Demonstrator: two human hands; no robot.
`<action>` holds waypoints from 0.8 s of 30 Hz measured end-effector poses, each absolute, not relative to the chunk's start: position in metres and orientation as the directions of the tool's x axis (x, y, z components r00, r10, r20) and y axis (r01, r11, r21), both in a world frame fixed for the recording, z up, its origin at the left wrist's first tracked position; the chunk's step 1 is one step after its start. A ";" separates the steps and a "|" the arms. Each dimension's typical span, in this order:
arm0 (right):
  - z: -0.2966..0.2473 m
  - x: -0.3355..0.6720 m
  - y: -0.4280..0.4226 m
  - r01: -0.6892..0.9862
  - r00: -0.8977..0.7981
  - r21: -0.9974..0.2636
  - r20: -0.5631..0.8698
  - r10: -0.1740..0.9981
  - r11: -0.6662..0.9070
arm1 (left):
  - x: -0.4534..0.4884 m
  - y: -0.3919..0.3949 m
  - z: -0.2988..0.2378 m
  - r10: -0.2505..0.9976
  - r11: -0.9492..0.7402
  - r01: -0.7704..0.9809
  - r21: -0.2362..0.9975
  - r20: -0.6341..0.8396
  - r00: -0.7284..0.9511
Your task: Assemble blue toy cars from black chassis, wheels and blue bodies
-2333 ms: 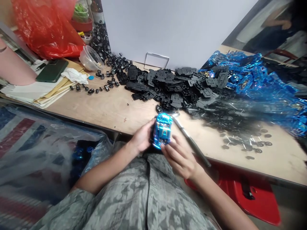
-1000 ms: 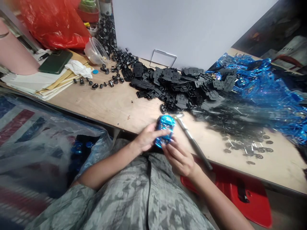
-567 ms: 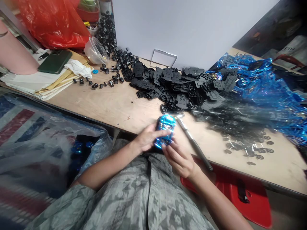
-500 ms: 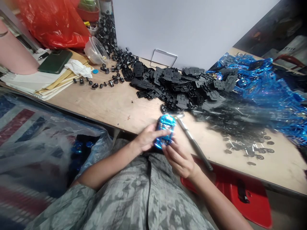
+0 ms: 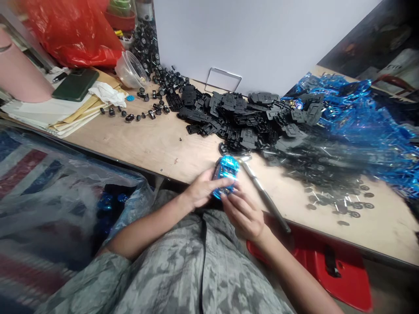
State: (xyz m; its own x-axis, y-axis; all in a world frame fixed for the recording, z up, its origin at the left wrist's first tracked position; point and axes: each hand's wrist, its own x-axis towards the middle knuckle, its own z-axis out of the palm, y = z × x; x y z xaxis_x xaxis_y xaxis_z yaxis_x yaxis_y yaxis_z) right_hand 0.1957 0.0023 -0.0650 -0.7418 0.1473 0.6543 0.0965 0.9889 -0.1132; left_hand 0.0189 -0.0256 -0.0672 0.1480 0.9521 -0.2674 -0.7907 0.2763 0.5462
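Note:
A shiny blue toy car (image 5: 228, 163) is held between my two hands over the table's front edge. My left hand (image 5: 203, 187) grips its left side, with the thumb lying across the body. On the lower right end, the fingers of my right hand (image 5: 244, 211) are closed on the same car; its fingertips are partly hidden. Right of the car lies a slim metal hand tool (image 5: 263, 194), its handle reaching past the table edge. Just beyond is a heap of black plastic car bases (image 5: 229, 113).
Wheel axles (image 5: 347, 203) spread at right, near a pile of blue car shells (image 5: 353, 113). More small wheels (image 5: 152, 111) lie at left, beside a clear cup (image 5: 131, 69), a dark green phone (image 5: 75, 85) and papers. A plastic-lined bag (image 5: 78, 200) stands below left; a red stool (image 5: 347, 279) below right.
The toy car has tilted slightly in my hands, and its shine has shifted. Both hands keep nearly the same place and grip.

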 end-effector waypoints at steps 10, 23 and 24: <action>-0.063 0.200 0.007 0.051 -0.795 -0.026 0.604 0.057 0.998 | 0.017 -0.027 -0.066 0.948 0.288 -0.756 0.588 -0.289 0.136; -0.045 0.196 0.010 0.134 -0.659 -0.323 0.677 0.327 0.937 | 0.015 -0.029 -0.056 0.947 0.304 -0.686 0.661 -0.286 0.144; -0.041 0.197 0.015 0.203 -0.596 -0.379 0.684 0.421 0.903 | 0.015 -0.030 -0.055 0.947 0.307 -0.674 0.672 -0.286 0.147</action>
State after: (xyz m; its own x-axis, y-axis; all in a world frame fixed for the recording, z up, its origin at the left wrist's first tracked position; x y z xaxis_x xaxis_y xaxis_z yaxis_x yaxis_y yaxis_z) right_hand 0.1971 0.0149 -0.0408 -0.5959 0.4213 0.6837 0.2029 0.9027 -0.3795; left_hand 0.0150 -0.0297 -0.0547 0.1467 0.9469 -0.2862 -0.6739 0.3074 0.6718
